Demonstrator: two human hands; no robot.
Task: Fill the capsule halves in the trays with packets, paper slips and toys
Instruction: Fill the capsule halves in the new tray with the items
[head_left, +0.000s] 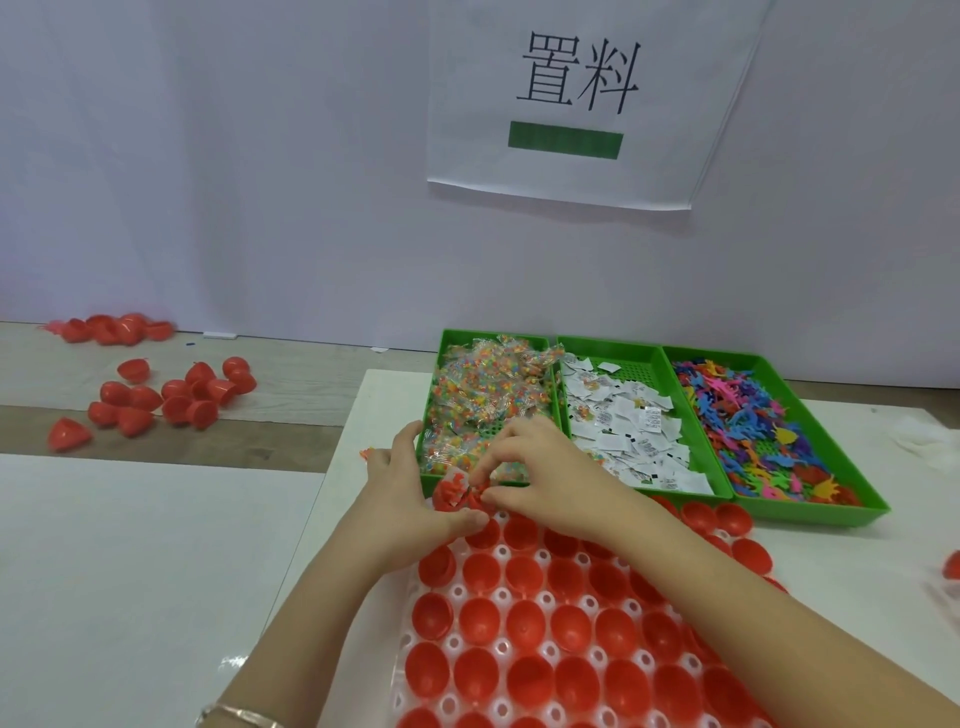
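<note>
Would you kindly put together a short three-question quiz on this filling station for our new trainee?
1. True or false: the packets sit in the rightmost of the three green bins.
2. Multiple choice: which bin holds the colourful toys? A) left B) middle C) right
3. Fill in: the left hand and right hand meet on a capsule half at the white tray's far ___ corner.

Key: 1 false, they are in the leftmost bin; 2 C; 3 left.
</note>
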